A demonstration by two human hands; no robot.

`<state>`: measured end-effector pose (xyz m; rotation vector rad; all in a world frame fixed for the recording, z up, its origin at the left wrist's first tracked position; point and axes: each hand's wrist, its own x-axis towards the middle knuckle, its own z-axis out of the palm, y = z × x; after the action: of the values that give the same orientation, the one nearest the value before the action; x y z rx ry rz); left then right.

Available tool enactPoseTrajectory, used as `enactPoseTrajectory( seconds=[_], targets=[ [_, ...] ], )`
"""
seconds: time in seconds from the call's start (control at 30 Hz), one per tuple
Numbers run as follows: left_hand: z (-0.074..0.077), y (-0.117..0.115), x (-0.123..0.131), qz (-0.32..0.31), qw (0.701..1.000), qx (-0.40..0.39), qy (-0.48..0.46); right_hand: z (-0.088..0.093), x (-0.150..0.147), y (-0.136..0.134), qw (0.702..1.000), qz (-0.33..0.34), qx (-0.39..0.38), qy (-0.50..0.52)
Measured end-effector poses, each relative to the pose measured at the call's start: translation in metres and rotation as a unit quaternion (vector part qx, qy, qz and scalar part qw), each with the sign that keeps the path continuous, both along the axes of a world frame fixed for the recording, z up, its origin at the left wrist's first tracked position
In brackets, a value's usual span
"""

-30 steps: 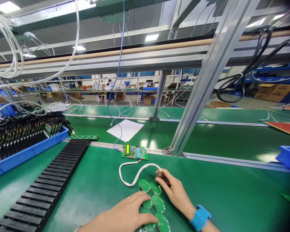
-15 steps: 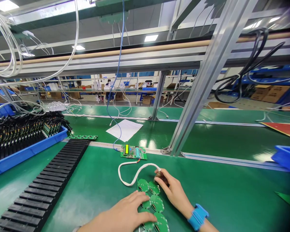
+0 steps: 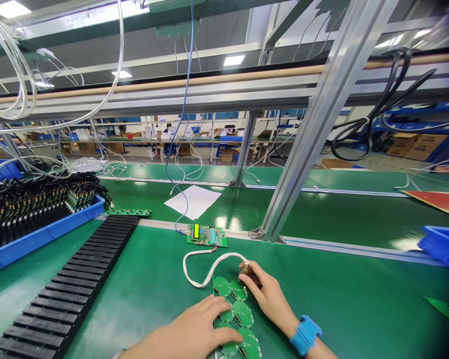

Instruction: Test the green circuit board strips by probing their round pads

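Panel of round green circuit boards (image 3: 243, 314) flat on the green bench (image 3: 340, 299) in front of me, near edge cut off by the frame. My left hand (image 3: 194, 324) lies over its left column, fingers apart, thumb across a near disc. My right hand (image 3: 267, 289) is pinched round a brownish block (image 3: 244, 275) at the far right disc; can't tell whether block meets board. Progress, my reading: mid-work on this panel; visible discs all joined, none broken out. Which are done, which left, doesn't show. White sleeved cable (image 3: 224, 258) loops from the block, left of the panel, to a tester board (image 3: 207, 235), its display (image 3: 196, 231) lit yellow. Beyond: paper sheet (image 3: 200, 199), metal post (image 3: 299, 149). Left: black slotted rack (image 3: 71, 274), loaded blue tray (image 3: 41, 239). Only my left hand and the cable crowd the panel.
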<state>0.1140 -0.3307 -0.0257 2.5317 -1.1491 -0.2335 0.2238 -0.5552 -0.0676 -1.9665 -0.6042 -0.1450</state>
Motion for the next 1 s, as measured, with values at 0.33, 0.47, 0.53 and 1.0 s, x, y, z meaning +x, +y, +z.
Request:
enactPoseTrajectory(
  seconds=[0.33,0.47,0.53,1.0],
  targets=[
    [0.000,0.003,0.000,-0.006,1.000,-0.007,0.023,-0.001,0.000,0.001,1.000,-0.002,-0.004,-0.016],
    [0.000,0.003,0.001,-0.014,1.000,-0.010,0.026,-0.001,-0.001,-0.001,1.000,-0.005,-0.002,-0.021],
    [0.001,0.004,0.001,-0.017,0.999,-0.011,0.027,0.001,-0.001,-0.002,1.000,-0.005,0.000,-0.019],
    [0.006,0.002,-0.003,-0.006,0.999,-0.042,0.027,0.009,0.003,0.032,0.992,0.026,0.092,0.083]
  ],
)
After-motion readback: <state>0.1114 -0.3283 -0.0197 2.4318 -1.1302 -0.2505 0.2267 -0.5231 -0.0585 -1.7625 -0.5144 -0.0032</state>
